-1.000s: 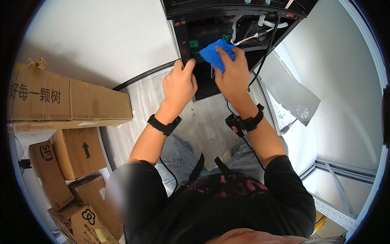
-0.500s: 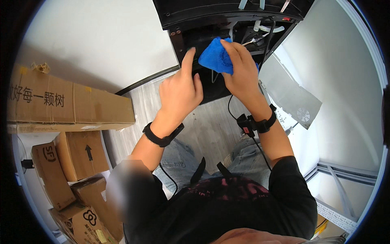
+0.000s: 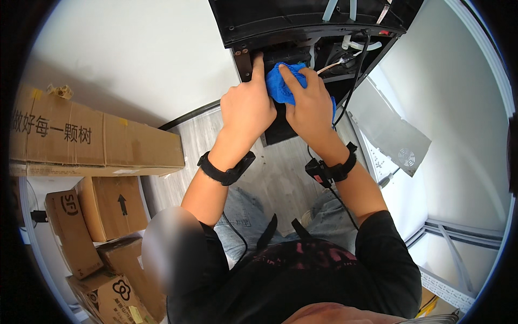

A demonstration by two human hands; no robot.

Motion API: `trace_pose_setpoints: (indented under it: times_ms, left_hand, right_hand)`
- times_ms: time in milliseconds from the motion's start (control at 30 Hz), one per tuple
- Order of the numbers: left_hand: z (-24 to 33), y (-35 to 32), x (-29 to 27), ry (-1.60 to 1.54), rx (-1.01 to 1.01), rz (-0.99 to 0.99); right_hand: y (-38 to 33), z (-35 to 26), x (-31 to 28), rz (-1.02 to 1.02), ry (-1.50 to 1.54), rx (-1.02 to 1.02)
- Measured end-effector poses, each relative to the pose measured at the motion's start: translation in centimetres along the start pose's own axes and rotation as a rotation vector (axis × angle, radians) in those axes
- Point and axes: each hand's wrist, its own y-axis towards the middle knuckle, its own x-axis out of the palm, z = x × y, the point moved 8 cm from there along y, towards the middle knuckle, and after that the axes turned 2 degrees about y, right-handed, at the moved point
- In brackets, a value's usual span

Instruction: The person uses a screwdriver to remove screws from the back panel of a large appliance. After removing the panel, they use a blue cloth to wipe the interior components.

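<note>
My right hand [image 3: 309, 105] grips a bunched blue cloth [image 3: 283, 86] at the open lower part of a black cabinet-like appliance [image 3: 307, 27]. Part of the cloth hangs past the hand's right side. Left of it is my left hand [image 3: 245, 108], index finger stretched up at the inner left edge of the opening, next to a brown bracket with screws [image 3: 244, 62]. Its other fingers are folded or hidden, and it holds nothing that shows. Inside the opening, right of the cloth, are a white bent pipe [image 3: 361, 45], a pale wire and a black cable [image 3: 353, 81].
Several cardboard boxes [image 3: 143, 146] are stacked at the left. A grey metal panel with a round vent [image 3: 391, 129] leans at the right. White metal frame rails [image 3: 458, 237] stand at the lower right. Grey wood-look floor [image 3: 270, 167] lies below my hands.
My left hand has moved right and its index finger reaches up to the opening's edge. My right hand has shifted slightly left, and the cloth is more bunched. The view has shifted a little.
</note>
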Motion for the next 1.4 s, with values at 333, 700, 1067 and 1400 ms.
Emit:
trace_pose_setpoints:
  times_ms: [333, 700, 1067, 1400]
  left_hand:
    - [0.0, -0.1, -0.2, -0.009, 0.09, 0.024]
    - [-0.1, 0.1, -0.2, -0.001, 0.126, -0.047]
    - [-0.5, 0.2, 0.0, -0.066, 0.109, -0.057]
    - [-0.4, 0.3, 0.1, -0.02, 0.097, -0.067]
  right_hand:
    - [0.5, -0.4, -1.2, 0.008, 0.068, -0.017]
    - [1.5, -1.9, -0.9, -0.017, 0.061, -0.177]
    - [2.9, -1.8, 0.0, -0.274, 0.035, -0.014]
    - [3.0, -0.5, 0.5, -0.268, 0.235, 0.039]
